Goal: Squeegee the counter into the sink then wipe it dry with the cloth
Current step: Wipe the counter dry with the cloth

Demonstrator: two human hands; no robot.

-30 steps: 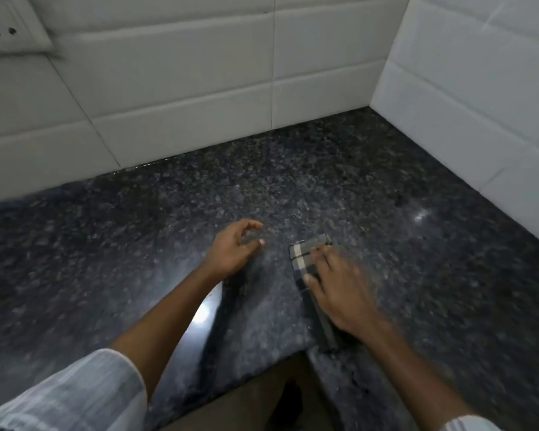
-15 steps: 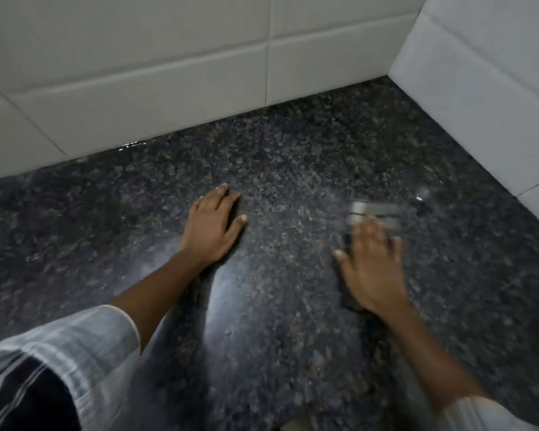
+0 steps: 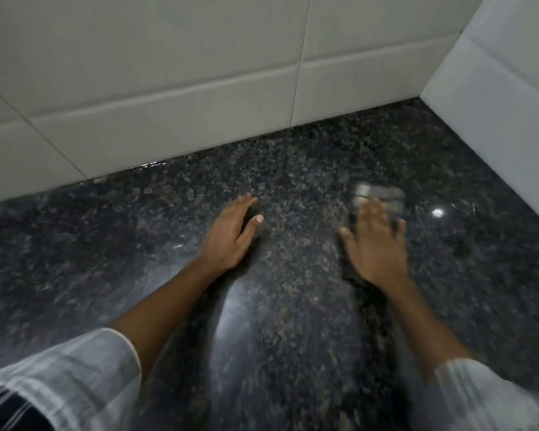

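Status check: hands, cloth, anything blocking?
Left hand flat on counter, empty. Right hand pressing folded cloth, blurred. Nothing in the way.

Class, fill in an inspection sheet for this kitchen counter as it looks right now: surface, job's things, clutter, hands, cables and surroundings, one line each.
Surface: dark speckled counter, glossy, with light glare; small wet glints along the foot of the back wall.
Job's things: folded checked cloth flat on the counter, blurred; no squeegee or sink in view.
Clutter: nothing seen.
Hands: left hand palm down on the counter, fingers together, holding nothing; right hand spread flat on the cloth, pressing rather than closing a grip, blurred.
Cables: nothing seen.
Surroundings: white tiled back wall and side wall meet in a corner at upper right; pale sleeves at the lower edge.
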